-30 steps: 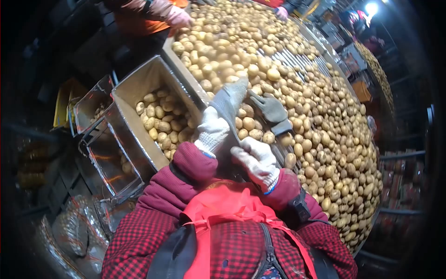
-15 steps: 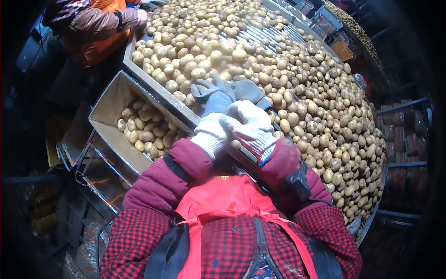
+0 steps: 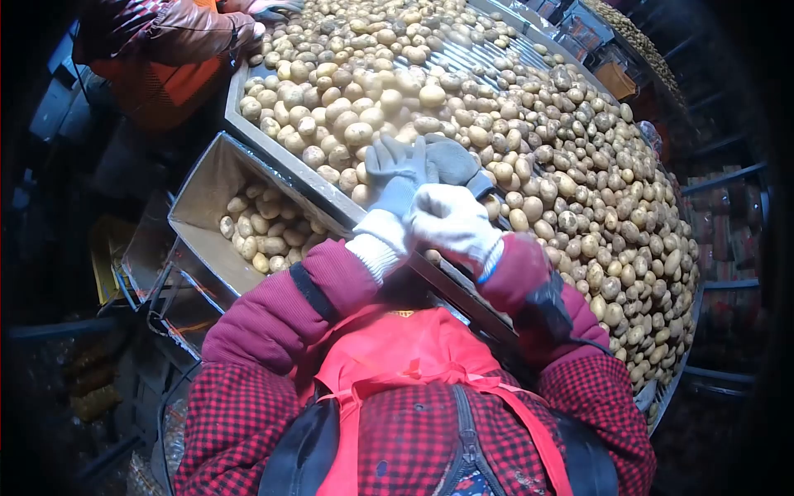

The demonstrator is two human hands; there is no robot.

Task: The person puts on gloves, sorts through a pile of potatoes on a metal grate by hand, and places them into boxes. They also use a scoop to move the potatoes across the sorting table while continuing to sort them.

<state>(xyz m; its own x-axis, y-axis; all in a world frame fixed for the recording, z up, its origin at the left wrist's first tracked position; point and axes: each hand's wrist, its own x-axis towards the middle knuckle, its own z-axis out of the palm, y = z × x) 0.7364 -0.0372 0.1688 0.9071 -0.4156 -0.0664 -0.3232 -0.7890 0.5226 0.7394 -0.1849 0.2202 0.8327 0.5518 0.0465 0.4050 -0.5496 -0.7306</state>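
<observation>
- Heaped with pale brown potatoes (image 3: 538, 140), a wide metal sorting table (image 3: 289, 169) is filling the upper right of the frame. Both gloved hands are meeting at its near rim, in the middle.
- The left hand (image 3: 394, 192), in a white knit glove with grey coated fingers, is spreading its fingers wide over the potatoes and gripping nothing.
- The right hand (image 3: 451, 219), in a matching glove, is curling against the left glove just above its white ribbed cuff (image 3: 376, 241). Its fingertips are hidden, so I cannot tell whether it is pinching the knit.
- A second ago the two were apart, the left raised with its grey palm showing and the right lower, nearer the chest. Half a second ago they were closing in, and now they are touching. I judge that the hands are busy with the glove itself, not with picking; neither is holding a potato.
- A loose grey work glove (image 3: 455, 159) is lying on the potatoes just right of the left fingers, as it was a second ago.
- An open metal chute (image 3: 203, 186), at centre left below the rim, is holding smaller potatoes.
- A red apron (image 3: 397, 351) and maroon sleeves are filling the lower frame, and a black strapped device (image 3: 550, 310) is sitting on the right forearm.
- At upper left, a co-worker in an orange vest (image 3: 178, 78) is standing at the far end of the table.
</observation>
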